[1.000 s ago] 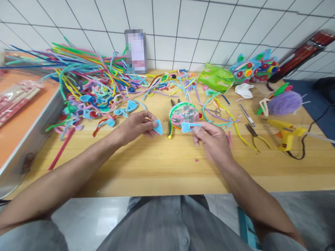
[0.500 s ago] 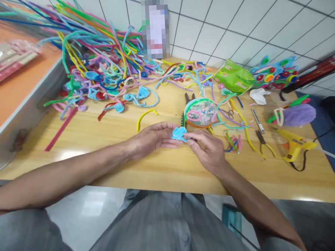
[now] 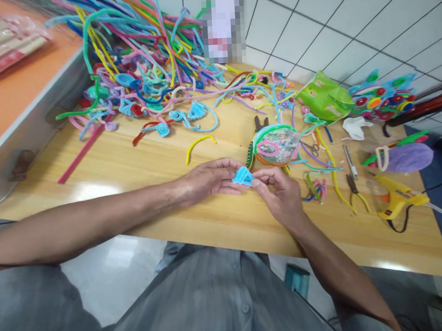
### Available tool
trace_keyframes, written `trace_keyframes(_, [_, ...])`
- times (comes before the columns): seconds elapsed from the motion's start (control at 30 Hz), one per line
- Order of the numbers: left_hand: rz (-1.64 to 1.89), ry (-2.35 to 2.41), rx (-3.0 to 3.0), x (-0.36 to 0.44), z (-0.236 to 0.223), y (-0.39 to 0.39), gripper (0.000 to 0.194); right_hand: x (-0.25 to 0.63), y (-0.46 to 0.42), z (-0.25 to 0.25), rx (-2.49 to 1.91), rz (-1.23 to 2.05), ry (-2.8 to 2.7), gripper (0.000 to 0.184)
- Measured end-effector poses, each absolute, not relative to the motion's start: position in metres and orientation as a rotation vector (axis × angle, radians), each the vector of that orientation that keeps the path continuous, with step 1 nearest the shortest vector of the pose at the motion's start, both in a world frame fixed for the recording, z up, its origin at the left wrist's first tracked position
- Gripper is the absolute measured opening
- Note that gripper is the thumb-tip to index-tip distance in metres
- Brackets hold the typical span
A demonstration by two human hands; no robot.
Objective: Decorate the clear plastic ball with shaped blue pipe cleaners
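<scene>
Hands (image 3: 216,181) (image 3: 280,194) drew together inside table edge (image 3: 225,238)

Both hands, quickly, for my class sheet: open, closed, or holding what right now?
Left hand: loosely spread beside the blue fuzzy piece; whether it grips cannot be told.
Right hand: closed, pinching the blue fuzzy piece by its right end.
</scene>
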State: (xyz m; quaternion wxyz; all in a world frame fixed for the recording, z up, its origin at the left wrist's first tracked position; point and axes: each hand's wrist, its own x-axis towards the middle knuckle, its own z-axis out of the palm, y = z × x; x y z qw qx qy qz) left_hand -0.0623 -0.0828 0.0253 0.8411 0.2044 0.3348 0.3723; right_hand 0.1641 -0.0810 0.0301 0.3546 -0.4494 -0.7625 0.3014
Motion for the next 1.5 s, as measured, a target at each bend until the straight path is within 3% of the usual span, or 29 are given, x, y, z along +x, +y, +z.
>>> trace_keyframes(0.33, [0.773, 0.725, 0.539, -0.059, 0.020, -0.088, 0.031, 0.161, -0.083, 0.028, -1.215, 0.681, -1.992, 0.004])
trace_keyframes(0.5, [0.821, 0.730, 0.479, -0.057, 0.018, -0.090, 0.032, 0.164, -0.082, 0.029, -1.251, 0.880, -1.889, 0.014])
trace_keyframes(0.77, [0.876, 0.712, 0.445, -0.056, 0.015, -0.091, 0.032, 0.163, -0.083, 0.025, -1.193, 1.035, -1.791, 0.005])
trace_keyframes(0.93, [0.879, 0.724, 0.477, -0.056, 0.013, -0.091, 0.032, 0.162, -0.084, 0.019, -1.144, 1.184, -1.671, 0.009])
trace_keyframes(1.23, [0.873, 0.771, 0.586, -0.056, 0.012, -0.092, 0.031, 0.167, -0.082, 0.023, -1.000, 0.869, -1.935, 0.020])
trace_keyframes(1.37, [0.876, 0.772, 0.679, -0.057, 0.007, -0.093, 0.036, 0.166, -0.082, 0.023, -1.022, 0.815, -1.955, 0.011])
trace_keyframes(1.5, [0.814, 0.755, 0.648, -0.058, 0.009, -0.091, 0.040, 0.164, -0.081, 0.019, -1.135, 1.020, -1.787, 0.006])
